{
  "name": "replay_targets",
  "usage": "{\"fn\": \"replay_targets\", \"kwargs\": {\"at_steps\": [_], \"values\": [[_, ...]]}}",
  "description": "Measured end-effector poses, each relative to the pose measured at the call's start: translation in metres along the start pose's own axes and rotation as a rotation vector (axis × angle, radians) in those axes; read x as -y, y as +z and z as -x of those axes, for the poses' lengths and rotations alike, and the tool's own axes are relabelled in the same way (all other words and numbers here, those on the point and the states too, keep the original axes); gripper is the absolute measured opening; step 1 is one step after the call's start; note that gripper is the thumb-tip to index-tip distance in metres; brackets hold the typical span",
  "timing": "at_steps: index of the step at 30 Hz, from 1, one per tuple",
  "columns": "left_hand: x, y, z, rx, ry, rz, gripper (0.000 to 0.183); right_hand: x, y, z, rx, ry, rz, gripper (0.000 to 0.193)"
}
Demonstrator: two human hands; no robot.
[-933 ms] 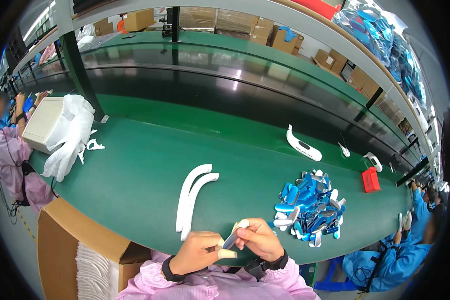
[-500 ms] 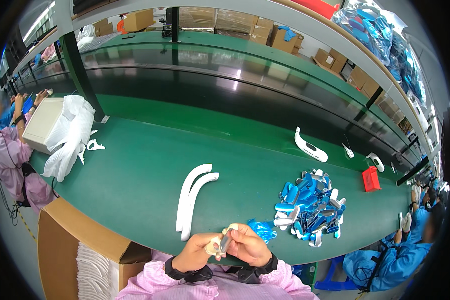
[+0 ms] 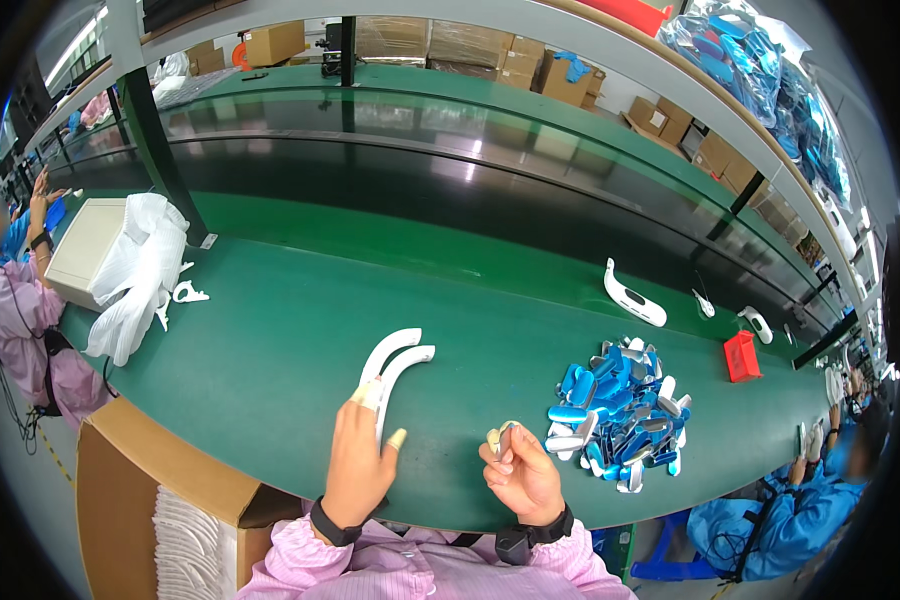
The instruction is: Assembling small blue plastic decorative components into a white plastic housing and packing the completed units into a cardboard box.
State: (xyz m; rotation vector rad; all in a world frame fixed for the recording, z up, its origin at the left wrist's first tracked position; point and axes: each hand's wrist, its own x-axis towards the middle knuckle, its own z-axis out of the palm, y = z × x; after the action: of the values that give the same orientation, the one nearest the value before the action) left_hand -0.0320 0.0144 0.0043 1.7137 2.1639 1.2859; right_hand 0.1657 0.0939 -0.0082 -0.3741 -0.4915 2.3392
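Two white curved strips [image 3: 407, 362] lie side by side on the green table. My left hand [image 3: 358, 455] reaches over their near ends, fingers stretched out and thumb apart; its fingertips seem to touch the left strip, and the hand hides part of both. My right hand [image 3: 528, 478] is raised near the table's front edge, thumb and fingers pinched on a small grey oval piece [image 3: 505, 440], mostly hidden by the fingers. Pale finger cots cover some fingertips. To the right of this hand lies a heap of blue and silver oval pieces [image 3: 620, 410].
An open carton [image 3: 120, 480] with stacked white parts stands at the lower left. A beige bin [image 3: 88, 250] has white foam sheeting over it. White housings [image 3: 635, 303] sit on the conveyor beyond a red box [image 3: 741, 357]. Co-workers sit at both sides.
My hands have come apart: the left has moved forward to the strips, the right keeps the grey piece. The blue film beside them is no longer visible. Housings on the conveyor have shifted right.
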Motion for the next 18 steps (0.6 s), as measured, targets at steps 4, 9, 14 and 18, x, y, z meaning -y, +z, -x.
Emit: {"fn": "replay_targets", "kwargs": {"at_steps": [4,9,14,18], "values": [[-0.006,0.004,0.003,0.129,0.077,-0.254,0.064,0.004,0.004,0.000,-0.001,-0.008,0.040,0.019],[-0.010,0.004,0.006,0.260,0.063,-0.191,0.056,0.009,0.007,0.001,-0.019,-0.029,0.065,0.017],[-0.023,-0.004,0.006,0.184,0.015,0.294,0.035,0.006,0.012,0.002,-0.086,-0.068,0.185,0.014],[-0.031,0.000,0.013,0.309,-0.171,0.915,0.021,-0.003,0.019,0.000,-0.150,-0.070,0.318,0.014]]}}
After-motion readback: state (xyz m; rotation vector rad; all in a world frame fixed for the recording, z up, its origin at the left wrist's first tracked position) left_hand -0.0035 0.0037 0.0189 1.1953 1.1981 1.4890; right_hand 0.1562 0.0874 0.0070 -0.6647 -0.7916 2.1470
